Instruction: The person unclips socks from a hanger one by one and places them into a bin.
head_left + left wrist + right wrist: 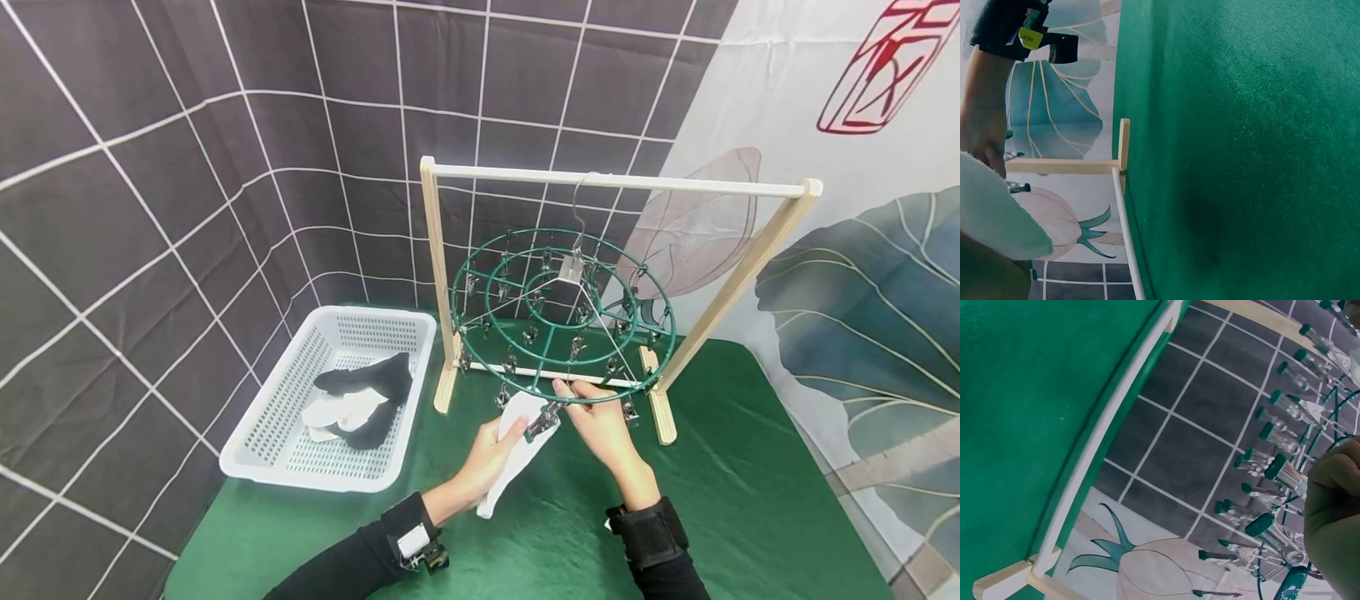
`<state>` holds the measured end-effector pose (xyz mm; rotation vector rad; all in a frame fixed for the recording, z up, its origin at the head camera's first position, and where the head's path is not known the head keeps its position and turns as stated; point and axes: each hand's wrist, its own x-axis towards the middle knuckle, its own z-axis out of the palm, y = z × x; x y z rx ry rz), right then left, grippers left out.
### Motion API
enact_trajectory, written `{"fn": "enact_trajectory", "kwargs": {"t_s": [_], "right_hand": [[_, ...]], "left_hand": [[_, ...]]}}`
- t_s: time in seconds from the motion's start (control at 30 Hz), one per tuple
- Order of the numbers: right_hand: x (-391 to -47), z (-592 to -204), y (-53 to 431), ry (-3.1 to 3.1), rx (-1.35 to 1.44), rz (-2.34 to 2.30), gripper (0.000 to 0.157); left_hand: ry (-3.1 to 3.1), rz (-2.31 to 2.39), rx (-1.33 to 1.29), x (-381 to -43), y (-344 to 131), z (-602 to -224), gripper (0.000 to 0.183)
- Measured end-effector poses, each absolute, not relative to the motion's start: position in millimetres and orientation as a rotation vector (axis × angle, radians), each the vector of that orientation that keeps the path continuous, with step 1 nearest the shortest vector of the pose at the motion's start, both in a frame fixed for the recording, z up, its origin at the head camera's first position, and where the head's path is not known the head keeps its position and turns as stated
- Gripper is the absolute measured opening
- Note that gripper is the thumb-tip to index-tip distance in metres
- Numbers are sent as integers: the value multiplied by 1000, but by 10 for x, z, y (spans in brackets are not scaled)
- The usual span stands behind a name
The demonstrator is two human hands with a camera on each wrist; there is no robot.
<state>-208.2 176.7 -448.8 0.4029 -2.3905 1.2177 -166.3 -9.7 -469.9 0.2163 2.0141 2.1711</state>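
A white sock (501,483) is held between the thumb and fingers of my left hand (482,458), its upper end right under the near rim of a round green clip hanger (551,350). A metal clip (542,422) with green tips overlaps the sock beside my left thumb. My right hand (602,425) grips the hanger's near rim by this clip. In the right wrist view, the curled fingers of that hand (1335,500) stand close to several dangling clips (1260,487). The pale sock (997,209) hides part of my left hand in its wrist view.
The hanger's hook hangs from the white bar of a wooden rack (615,178) with two feet. To the left stands a white plastic basket (243,442) holding black socks (382,379) and white socks (345,410). A green cloth (757,500) covers the table; patterned curtains rise behind.
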Motion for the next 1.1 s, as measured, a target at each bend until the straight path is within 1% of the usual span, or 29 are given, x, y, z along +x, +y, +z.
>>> {"fn": "enact_trajectory", "kwargs": {"t_s": [0.17, 0.63, 0.9, 1.1], "right_hand": [[-2056, -4503, 1805, -2349, 423, 1204, 38], [-2052, -4517, 1811, -2314, 415, 1194, 34], [-2072, -4486, 1837, -2257, 381, 1142, 40], [-2080, -4513, 1866, -2259, 357, 1170, 42]], "left_hand": [[2053, 2168, 244, -1592, -134, -4583, 34], [2074, 2159, 259, -1572, -136, -4604, 34], [2168, 2128, 234, -1551, -229, -4634, 32], [2250, 2077, 226, -1532, -402, -4552, 30]]}}
